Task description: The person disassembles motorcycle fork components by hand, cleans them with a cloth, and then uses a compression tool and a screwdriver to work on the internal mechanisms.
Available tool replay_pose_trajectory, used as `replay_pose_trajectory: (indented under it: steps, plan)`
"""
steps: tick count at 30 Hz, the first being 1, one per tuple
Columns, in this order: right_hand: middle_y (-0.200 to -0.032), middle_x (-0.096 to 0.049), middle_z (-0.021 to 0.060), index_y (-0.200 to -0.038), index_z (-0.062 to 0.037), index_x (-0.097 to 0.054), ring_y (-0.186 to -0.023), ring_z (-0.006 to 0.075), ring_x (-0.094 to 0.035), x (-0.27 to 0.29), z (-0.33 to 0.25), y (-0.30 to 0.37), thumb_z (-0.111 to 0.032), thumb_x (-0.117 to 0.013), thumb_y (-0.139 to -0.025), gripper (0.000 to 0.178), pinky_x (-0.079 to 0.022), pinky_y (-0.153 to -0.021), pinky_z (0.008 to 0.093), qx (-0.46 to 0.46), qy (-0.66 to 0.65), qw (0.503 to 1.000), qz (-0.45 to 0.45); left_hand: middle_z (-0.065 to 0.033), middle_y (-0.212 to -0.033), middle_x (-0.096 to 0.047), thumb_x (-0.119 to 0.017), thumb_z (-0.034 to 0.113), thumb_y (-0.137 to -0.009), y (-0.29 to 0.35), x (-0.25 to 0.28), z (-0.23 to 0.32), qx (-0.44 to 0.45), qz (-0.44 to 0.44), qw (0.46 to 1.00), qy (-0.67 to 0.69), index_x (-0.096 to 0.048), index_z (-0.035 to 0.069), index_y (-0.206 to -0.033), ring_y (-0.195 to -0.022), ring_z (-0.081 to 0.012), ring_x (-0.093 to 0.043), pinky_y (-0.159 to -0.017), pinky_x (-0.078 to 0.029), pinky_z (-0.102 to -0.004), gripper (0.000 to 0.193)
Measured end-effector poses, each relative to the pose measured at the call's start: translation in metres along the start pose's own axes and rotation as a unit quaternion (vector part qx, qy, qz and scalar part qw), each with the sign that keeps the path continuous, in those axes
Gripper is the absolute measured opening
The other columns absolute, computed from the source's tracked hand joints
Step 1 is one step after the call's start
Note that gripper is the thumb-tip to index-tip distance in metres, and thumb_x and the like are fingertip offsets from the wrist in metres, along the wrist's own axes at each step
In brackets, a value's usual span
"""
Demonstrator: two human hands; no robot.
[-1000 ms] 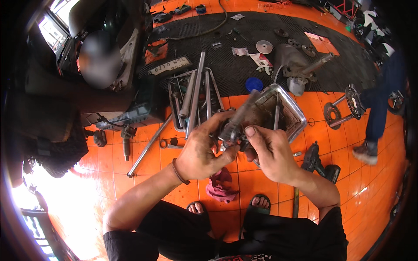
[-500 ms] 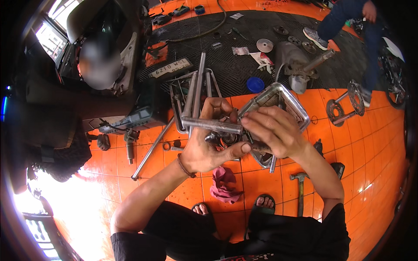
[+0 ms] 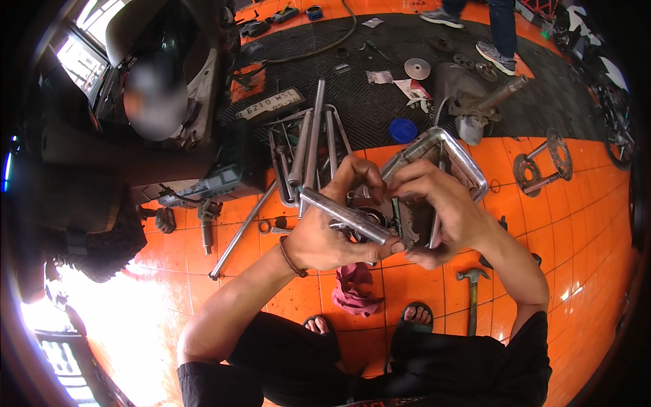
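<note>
My left hand [image 3: 319, 234] is closed around a metal part with a short silver tube [image 3: 349, 216]. The tube slants across the front of the hand, and my thumb presses near its lower end. Fingers hide much of the part. My right hand [image 3: 447, 210] is beside it, fingers curved and thumb well apart, with its fingertips close to the part's upper side. Between the hands a thin dark rod [image 3: 397, 214] shows upright; what holds it cannot be made out. Beneath both hands lies a metal tray [image 3: 475, 169], partly covered by them.
Several metal tubes [image 3: 314, 136] lean on a rack beyond my left hand. A hammer [image 3: 472, 298] lies at right, a red cloth [image 3: 356, 290] between my feet. A blue lid [image 3: 403, 130] and an engine part [image 3: 468, 108] sit farther off. Another person's legs [image 3: 502, 34] are at far right.
The short tube has tilted, its right end now lower and nearer me. My right fingers have drawn back and spread from the thumb. The other person's legs have moved left and away.
</note>
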State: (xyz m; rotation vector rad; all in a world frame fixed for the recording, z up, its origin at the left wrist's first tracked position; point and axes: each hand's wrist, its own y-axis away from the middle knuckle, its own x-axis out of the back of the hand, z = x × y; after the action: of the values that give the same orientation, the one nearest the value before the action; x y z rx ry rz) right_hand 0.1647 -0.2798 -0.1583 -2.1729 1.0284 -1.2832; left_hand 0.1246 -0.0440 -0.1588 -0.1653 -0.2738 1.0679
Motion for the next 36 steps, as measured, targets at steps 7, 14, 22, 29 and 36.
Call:
replay_pose_trajectory:
  steps: [7,14,22,29,36]
  plan:
    - [-0.078,-0.058,0.0084,-0.102,-0.0001,-0.057,-0.066,0.0224,-0.058,0.003,-0.020,0.000,-0.024,-0.080,-0.088,0.036,-0.047,-0.062,0.0378,-0.235,-0.137,0.955,-0.121,0.0015,-0.090,-0.054,-0.098,0.021,-0.074,-0.003,0.007,-0.003,0.036,0.004,0.999,0.015,-0.048,0.008,-0.109,-0.083,-0.0066,-0.057,-0.072,-0.049,-0.0250,0.063]
    - [-0.082,-0.066,0.0127,-0.113,0.0050,-0.060,-0.066,0.0233,-0.064,0.005,-0.012,0.002,-0.019,-0.081,-0.089,0.040,-0.049,-0.062,0.0360,-0.156,-0.087,0.979,-0.098,0.0021,-0.088,-0.053,-0.098,0.020,-0.073,-0.005,0.006,-0.003,0.001,-0.007,1.000,-0.030,-0.049,0.008,-0.095,-0.080,-0.0060,-0.056,-0.067,-0.048,-0.0247,0.054]
    - [-0.074,-0.064,0.0069,-0.112,0.0019,-0.062,-0.058,0.0153,-0.058,0.008,-0.005,0.002,-0.025,-0.083,-0.088,0.042,-0.044,-0.054,0.0315,-0.160,-0.154,0.970,-0.100,0.0022,-0.082,-0.059,-0.095,0.019,-0.073,-0.004,0.001,0.000,0.045,-0.022,0.998,-0.022,-0.052,0.007,-0.093,-0.074,-0.0044,-0.057,-0.062,-0.048,-0.0235,0.049]
    - [-0.062,-0.058,0.0005,-0.092,-0.0019,-0.068,-0.054,0.0090,-0.053,0.008,-0.004,0.004,-0.025,-0.088,-0.081,0.034,-0.040,-0.050,0.0277,-0.233,-0.220,0.943,-0.095,-0.0025,-0.093,-0.057,-0.087,0.015,-0.072,-0.008,-0.007,-0.001,0.009,-0.025,1.000,-0.012,-0.045,0.008,-0.090,-0.080,-0.0067,-0.055,-0.068,-0.049,-0.0242,0.046]
    - [-0.071,-0.061,0.0014,-0.092,-0.0027,-0.068,-0.061,0.0137,-0.061,0.006,-0.003,-0.003,-0.017,-0.088,-0.074,0.031,-0.048,-0.055,0.0290,-0.151,-0.134,0.973,-0.109,-0.0017,-0.091,-0.055,-0.086,0.013,-0.072,-0.003,0.001,-0.006,0.037,-0.038,0.998,-0.024,-0.046,0.008,-0.091,-0.080,-0.0061,-0.053,-0.066,-0.048,-0.0252,0.044]
